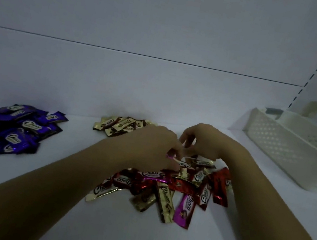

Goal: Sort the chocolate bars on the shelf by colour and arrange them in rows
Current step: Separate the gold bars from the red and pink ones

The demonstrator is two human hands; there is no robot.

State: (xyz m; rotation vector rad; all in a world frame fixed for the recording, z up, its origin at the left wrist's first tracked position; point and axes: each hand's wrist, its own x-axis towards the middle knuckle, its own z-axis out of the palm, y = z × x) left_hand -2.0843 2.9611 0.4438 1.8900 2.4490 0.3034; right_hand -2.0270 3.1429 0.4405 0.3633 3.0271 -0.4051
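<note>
While both hands work at its far edge, the mixed pile [173,189] is the marker for everything on this white shelf [157,98]. Biggest item first: a white perforated basket [275,143] stands well right of the pile and further back. Well left of the pile, the purple pile [11,131] is heaped, all one colour, no rows. Just beyond the pile to the left, close behind the knuckles, sits the smaller gold pile [119,125]. The mixed pile itself shows red, gold and pink wrappers crossed over one another.

Now the hands, close together over the pile's far edge. The left hand [148,147] has curled fingers that look to be pinching a pink-edged bar [172,158]. The right hand [204,140] curls down beside it; whether it holds anything, I cannot tell.

On the pile's near edge a loose pink bar [185,210] lies with its long axis running near-to-far, slightly tilted.

Here's the key: both sorted heaps lie left of the pile, so the left hand is the nearer one for any drop there. Sorting looks partly done, with rows not yet begun.
</note>
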